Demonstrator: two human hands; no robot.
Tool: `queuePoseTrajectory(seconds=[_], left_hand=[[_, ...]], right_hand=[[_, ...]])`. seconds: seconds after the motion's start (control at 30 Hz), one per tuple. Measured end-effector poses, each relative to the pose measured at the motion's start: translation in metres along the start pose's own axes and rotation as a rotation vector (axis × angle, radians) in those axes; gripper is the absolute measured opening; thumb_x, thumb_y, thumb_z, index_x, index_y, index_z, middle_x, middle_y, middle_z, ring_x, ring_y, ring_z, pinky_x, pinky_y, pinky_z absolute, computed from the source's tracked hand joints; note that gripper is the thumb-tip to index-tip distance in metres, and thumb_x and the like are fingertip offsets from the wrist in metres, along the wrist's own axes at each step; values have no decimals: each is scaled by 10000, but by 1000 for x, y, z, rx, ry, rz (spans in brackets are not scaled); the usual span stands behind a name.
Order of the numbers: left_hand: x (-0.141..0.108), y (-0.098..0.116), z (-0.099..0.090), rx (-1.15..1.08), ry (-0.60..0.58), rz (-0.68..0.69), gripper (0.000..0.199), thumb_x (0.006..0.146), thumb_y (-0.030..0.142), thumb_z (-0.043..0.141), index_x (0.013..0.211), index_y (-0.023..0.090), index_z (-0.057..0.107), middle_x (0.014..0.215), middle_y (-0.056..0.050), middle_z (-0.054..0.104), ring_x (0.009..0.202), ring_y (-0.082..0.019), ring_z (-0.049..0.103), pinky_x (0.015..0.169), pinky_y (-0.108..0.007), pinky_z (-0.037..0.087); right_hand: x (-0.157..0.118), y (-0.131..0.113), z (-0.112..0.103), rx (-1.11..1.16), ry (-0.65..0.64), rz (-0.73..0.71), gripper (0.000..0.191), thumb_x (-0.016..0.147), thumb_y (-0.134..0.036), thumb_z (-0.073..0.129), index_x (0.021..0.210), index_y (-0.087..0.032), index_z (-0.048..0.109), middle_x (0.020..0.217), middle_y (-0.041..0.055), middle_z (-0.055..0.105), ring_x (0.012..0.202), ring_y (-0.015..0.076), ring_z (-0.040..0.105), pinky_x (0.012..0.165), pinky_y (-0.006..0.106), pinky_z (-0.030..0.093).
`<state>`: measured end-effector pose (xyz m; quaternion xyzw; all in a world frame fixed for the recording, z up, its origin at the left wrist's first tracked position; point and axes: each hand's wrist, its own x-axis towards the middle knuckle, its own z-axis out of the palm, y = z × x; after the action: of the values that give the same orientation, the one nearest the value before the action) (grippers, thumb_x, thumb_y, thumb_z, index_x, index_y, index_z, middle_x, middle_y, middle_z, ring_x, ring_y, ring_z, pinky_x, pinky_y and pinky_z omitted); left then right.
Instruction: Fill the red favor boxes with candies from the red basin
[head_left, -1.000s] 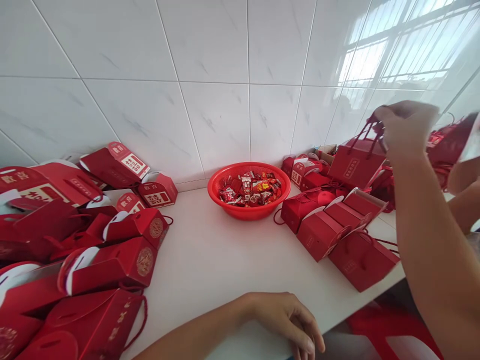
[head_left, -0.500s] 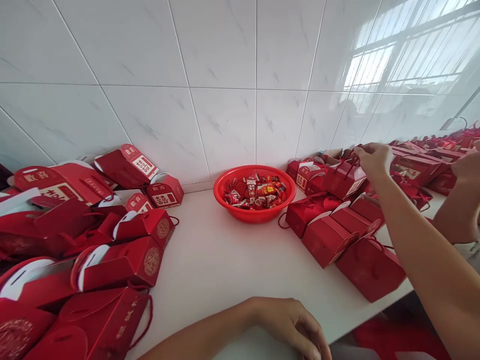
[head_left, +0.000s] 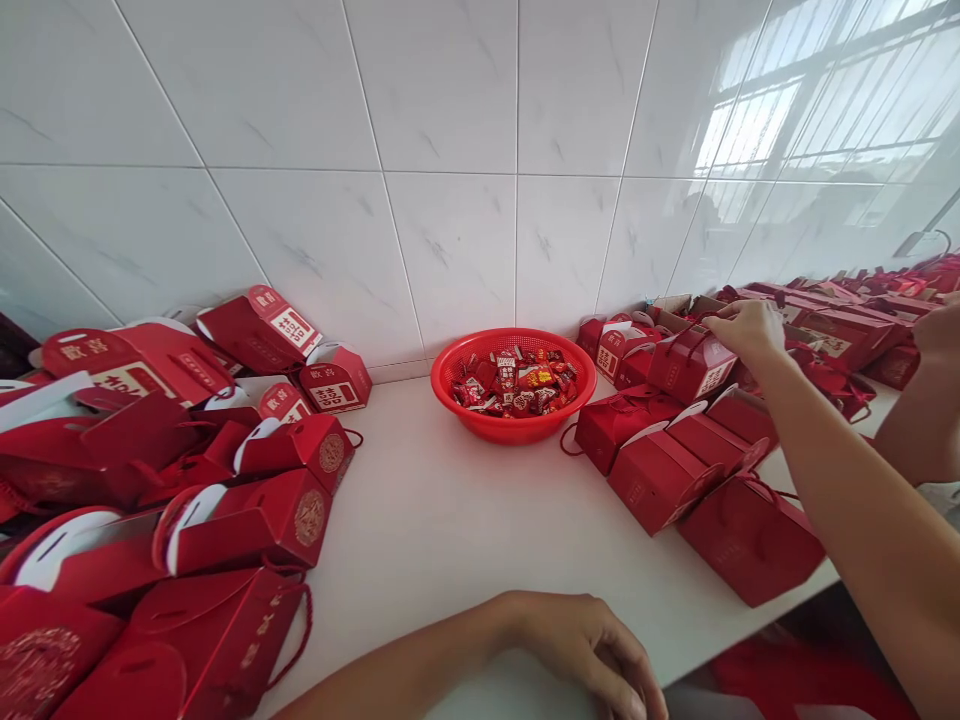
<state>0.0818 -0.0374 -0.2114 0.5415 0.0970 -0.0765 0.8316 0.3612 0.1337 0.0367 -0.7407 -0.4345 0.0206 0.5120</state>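
Note:
My right hand (head_left: 750,332) reaches over the boxes on the right. Its fingers are closed at the cord handle on top of a red gift box (head_left: 688,368), which stands among others. My left hand (head_left: 581,650) hangs loosely bent near the table's front edge, thumb apart from the fingers, with nothing seen in it; the fingertips are partly cut off by the frame. Beyond it, by the wall, sits a red plastic basket (head_left: 517,430) of wrapped sweets (head_left: 517,380). Closed red gift boxes (head_left: 667,475) stand in rows below my right forearm.
Many red boxes (head_left: 247,525), several with open flaps, crowd the left of the white table (head_left: 435,520). More boxes (head_left: 847,330) stretch along the tiled wall (head_left: 450,240) at the far right. Another person's arm (head_left: 919,410) is at the right edge.
My right hand has lowered a little towards the box top, and the cord handle has sunk with it. My left hand stays put. The view has shifted slightly.

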Motion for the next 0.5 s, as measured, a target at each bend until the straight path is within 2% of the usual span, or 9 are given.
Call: queuePoseTrajectory(seconds=[0.13, 0.23, 0.3, 0.37, 0.43, 0.5], left_hand=[[0, 0, 0, -12, 5, -9, 450, 676, 373, 869, 1034, 132, 741, 843, -22, 716, 736, -132, 702, 718, -236, 582], [-1, 2, 1, -17, 1, -10, 442, 675, 364, 869, 1025, 127, 740, 839, -26, 715, 727, -132, 702, 718, -238, 583], [-1, 5, 1, -14, 0, -10, 432, 685, 358, 861, 1026, 122, 738, 841, -28, 714, 734, -140, 705, 730, -250, 586], [-2, 7, 2, -5, 0, -19, 417, 697, 347, 850, 1027, 120, 735, 842, -27, 712, 741, -140, 705, 746, -252, 585], [-2, 9, 3, 8, 5, -34, 398, 705, 332, 841, 1024, 121, 732, 848, -25, 712, 742, -136, 702, 758, -248, 582], [-3, 10, 4, 25, 13, -42, 374, 710, 311, 830, 1017, 122, 729, 856, -24, 712, 740, -133, 698, 770, -250, 581]], right_hand=[[-2, -11, -6, -111, -34, 18, 345, 543, -66, 824, 396, -220, 552, 501, -52, 344, 577, 124, 222, 664, 360, 184], [-6, -23, -10, -179, -82, 5, 296, 542, -93, 839, 435, -195, 583, 530, -35, 387, 592, 120, 257, 679, 373, 201], [-9, -30, -12, -281, -138, -27, 197, 615, -152, 824, 539, -164, 643, 619, 33, 520, 628, 141, 356, 687, 377, 234], [-11, -36, -12, -433, -214, -74, 124, 739, -234, 753, 732, -119, 705, 800, 150, 646, 713, 191, 477, 689, 380, 278], [-14, -38, -12, -576, -266, -128, 252, 823, -301, 671, 922, -73, 712, 932, 239, 681, 798, 243, 549, 682, 383, 314], [-17, -39, -10, -629, -252, -285, 348, 841, -339, 646, 959, -17, 704, 912, 289, 682, 808, 270, 573, 658, 385, 330]])
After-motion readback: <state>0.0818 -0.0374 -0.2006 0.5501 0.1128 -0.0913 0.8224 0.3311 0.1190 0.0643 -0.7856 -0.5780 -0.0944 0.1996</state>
